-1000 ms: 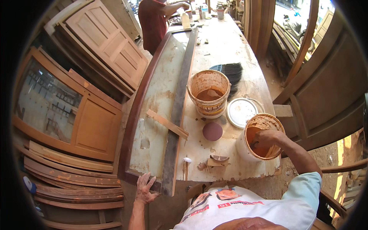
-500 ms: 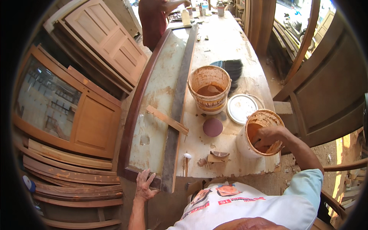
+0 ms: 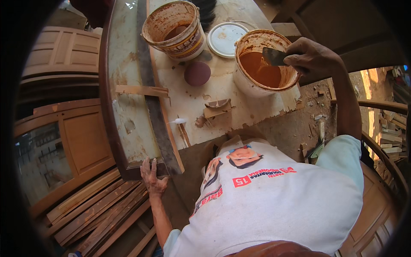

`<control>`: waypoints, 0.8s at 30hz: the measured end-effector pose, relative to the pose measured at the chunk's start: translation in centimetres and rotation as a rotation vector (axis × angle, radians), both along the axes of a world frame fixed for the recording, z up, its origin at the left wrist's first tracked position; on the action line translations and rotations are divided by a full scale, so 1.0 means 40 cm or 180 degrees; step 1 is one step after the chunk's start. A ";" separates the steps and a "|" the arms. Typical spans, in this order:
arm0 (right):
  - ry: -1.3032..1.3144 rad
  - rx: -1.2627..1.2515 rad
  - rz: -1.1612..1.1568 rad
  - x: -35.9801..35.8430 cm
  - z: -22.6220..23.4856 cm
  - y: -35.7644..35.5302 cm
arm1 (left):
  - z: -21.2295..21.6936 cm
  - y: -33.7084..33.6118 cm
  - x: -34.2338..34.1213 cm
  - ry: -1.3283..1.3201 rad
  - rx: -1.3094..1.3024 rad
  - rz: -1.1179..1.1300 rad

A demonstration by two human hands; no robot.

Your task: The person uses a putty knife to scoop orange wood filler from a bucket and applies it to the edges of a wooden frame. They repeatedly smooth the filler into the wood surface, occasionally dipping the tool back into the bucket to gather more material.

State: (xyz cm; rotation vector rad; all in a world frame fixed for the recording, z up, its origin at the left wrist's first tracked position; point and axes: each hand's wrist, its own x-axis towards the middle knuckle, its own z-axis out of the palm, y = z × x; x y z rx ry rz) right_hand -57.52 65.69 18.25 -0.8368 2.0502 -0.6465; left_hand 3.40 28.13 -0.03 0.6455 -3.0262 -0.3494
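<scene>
Gripping a flat metal putty knife, right hand poised at the far rim of the near bucket, fingers pinched shut around the short handle, dark blade angled down over thick orange-brown paste. Round plastic bucket, white outside, smeared and crusted with rust-coloured filler, standing at the ragged near edge of the tabletop. Just beyond, a second bucket of the same kind, stained the same way, with darker paste low inside. Between the two, a round white lid lying flat; nearer, a small maroon sanding disc, matte and circular. Close to the near edge, a few torn scraps of brown wood and a thin stick with a white tip.

Left hand resting on the near corner of a long curved frame, fingers spread flat on dark wood. Frame rimmed in smooth reddish-brown timber, inner panel pale, dusty and blotched, crossed lengthwise by a dark straight batten and by a short light offcut.

Tabletop of bare plywood, pale, scuffed, splintered at the near end. To the left, panelled wooden doors leaning, one glazed, with loose planks stacked below. To the right, dirt floor scattered with chips, and curved timber pieces beyond.
</scene>
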 end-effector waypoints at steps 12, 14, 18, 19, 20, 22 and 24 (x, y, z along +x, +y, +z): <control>-0.0237 -0.1190 -0.1310 0.209 -0.057 0.109 | -0.034 -0.028 0.004 0.0299 -0.0086 -0.0344; -0.0106 -0.1170 -0.1793 0.264 -0.071 0.112 | -0.018 -0.037 -0.002 0.0380 0.0114 -0.0456; 0.0036 -0.1174 -0.2313 0.344 -0.099 0.106 | -0.049 -0.123 0.061 0.0527 0.0117 -0.0480; -0.0075 -0.1203 -0.2336 0.357 -0.122 0.109 | -0.046 -0.139 0.082 0.0478 -0.0033 -0.0413; -0.0230 -0.1364 -0.2456 0.375 -0.143 0.113 | -0.040 -0.152 0.103 0.0447 0.0001 -0.0301; -0.0391 -0.1370 -0.2561 0.402 -0.160 0.147 | -0.048 -0.187 0.123 0.0694 0.0048 -0.0331; -0.0695 -0.1899 -0.2496 0.441 -0.178 0.189 | -0.041 -0.191 0.138 0.0824 0.0089 -0.0398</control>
